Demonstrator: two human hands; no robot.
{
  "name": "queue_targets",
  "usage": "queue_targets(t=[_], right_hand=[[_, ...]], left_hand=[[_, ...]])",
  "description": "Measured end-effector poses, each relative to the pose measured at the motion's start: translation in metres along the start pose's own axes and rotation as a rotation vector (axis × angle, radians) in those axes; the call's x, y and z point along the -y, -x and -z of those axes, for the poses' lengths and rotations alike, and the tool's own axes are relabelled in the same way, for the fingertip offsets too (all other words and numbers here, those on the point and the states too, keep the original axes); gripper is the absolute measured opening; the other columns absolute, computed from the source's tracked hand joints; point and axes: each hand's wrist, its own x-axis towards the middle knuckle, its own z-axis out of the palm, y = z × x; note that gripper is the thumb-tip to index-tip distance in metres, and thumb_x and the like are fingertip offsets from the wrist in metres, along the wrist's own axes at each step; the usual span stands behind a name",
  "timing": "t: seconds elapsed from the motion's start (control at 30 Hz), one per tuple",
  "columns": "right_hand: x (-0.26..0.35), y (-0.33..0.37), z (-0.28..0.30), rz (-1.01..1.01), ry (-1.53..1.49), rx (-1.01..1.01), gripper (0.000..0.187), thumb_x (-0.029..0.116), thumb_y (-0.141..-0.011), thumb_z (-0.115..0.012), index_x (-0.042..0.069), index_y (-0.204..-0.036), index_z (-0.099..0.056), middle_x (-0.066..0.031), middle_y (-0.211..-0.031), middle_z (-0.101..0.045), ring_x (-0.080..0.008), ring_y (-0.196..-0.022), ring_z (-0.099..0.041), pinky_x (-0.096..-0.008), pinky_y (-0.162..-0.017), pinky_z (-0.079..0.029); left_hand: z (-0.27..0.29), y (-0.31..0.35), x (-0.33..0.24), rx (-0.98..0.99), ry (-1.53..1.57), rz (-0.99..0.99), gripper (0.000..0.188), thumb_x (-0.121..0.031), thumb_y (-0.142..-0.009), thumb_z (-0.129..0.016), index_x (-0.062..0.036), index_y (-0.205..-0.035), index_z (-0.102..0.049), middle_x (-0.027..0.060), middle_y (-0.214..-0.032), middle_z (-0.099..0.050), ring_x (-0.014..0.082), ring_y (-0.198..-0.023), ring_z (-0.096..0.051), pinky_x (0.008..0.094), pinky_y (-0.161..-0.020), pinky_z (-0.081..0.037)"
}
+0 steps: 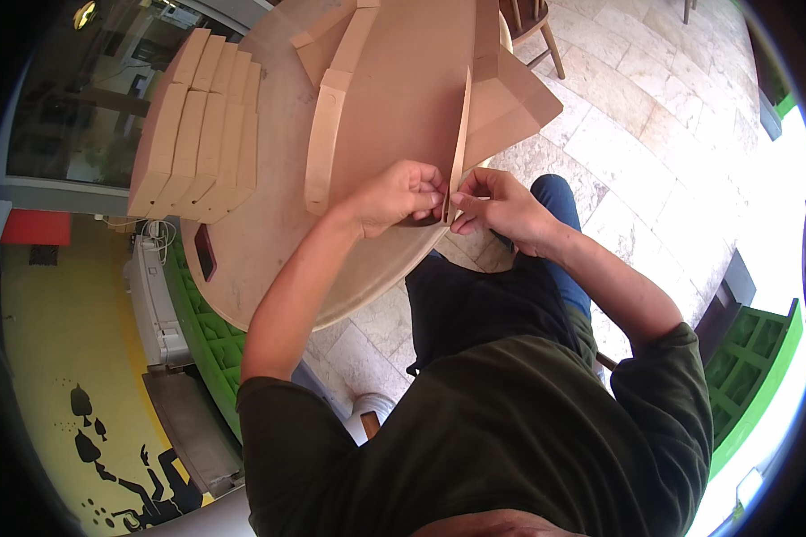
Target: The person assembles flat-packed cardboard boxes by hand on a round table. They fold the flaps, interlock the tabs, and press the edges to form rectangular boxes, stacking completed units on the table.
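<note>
A partly folded brown cardboard box [394, 98] lies on the round table, its left side wall standing and its flaps spread at the far end and the right. Both hands work at its near right corner. My left hand [401, 195] is inside the box, its fingers curled and pinching the cardboard by the corner. From outside, my right hand [501, 208] pinches the same upright side wall [462, 134] between thumb and fingers. The fingertips partly hide the corner itself.
Several folded cardboard boxes [201, 134] stand stacked at the table's left. A phone [205, 251] lies near the left edge of the round table [282, 233]. A wooden chair [539, 31] stands beyond on the tiled floor [618, 134]. Green panels [750, 367] rise at the right.
</note>
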Motion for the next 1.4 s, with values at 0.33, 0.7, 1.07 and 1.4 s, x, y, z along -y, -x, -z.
queue_targets(t=[0.33,0.7,1.07,1.4], right_hand=[[0.035,-0.022,0.015,0.369,0.333,-0.440,0.039,0.031,-0.102,-0.073,-0.008,-0.096,-0.069,-0.0157,-0.080,-0.074,-0.0195,-0.064,-0.075,-0.0337,-0.060,-0.058],[0.030,-0.042,0.030,0.326,0.011,-0.414,0.014,0.002,-0.098,-0.059,-0.005,-0.097,-0.071,-0.0080,-0.076,-0.069,-0.0143,-0.057,-0.063,-0.0282,-0.049,-0.048],[0.028,-0.023,0.027,0.231,-0.288,-0.301,0.004,0.004,-0.098,-0.065,0.001,-0.097,-0.068,-0.0049,-0.074,-0.063,-0.0135,-0.060,-0.060,-0.0274,-0.055,-0.043],[0.026,-0.027,0.014,0.289,-0.407,-0.324,0.010,0.012,-0.100,-0.071,0.005,-0.093,-0.068,0.0000,-0.072,-0.061,-0.0094,-0.057,-0.055,-0.0250,-0.053,-0.040]], left_hand=[[-0.059,0.030,-0.013,-0.528,-0.974,-0.350,0.035,-0.028,-0.094,-0.080,0.0027,-0.084,-0.066,0.0210,-0.082,-0.071,0.0429,-0.076,-0.068,0.0477,-0.073,-0.053],[-0.042,-0.031,-0.097,-0.563,-0.823,-0.269,0.062,-0.056,-0.097,-0.071,0.0048,-0.087,-0.072,0.0218,-0.079,-0.073,0.0372,-0.079,-0.075,0.0483,-0.075,-0.057],[-0.003,-0.112,-0.090,-0.717,-0.939,-0.305,0.019,-0.010,-0.082,-0.069,0.0011,-0.094,-0.079,0.0246,-0.090,-0.077,0.0445,-0.092,-0.076,0.0500,-0.084,-0.060],[-0.005,-0.065,-0.025,-0.661,-0.253,-0.532,0.009,-0.003,-0.095,-0.073,0.0020,-0.102,-0.072,0.0066,-0.087,-0.075,0.0118,-0.079,-0.071,0.0279,-0.070,-0.057]])
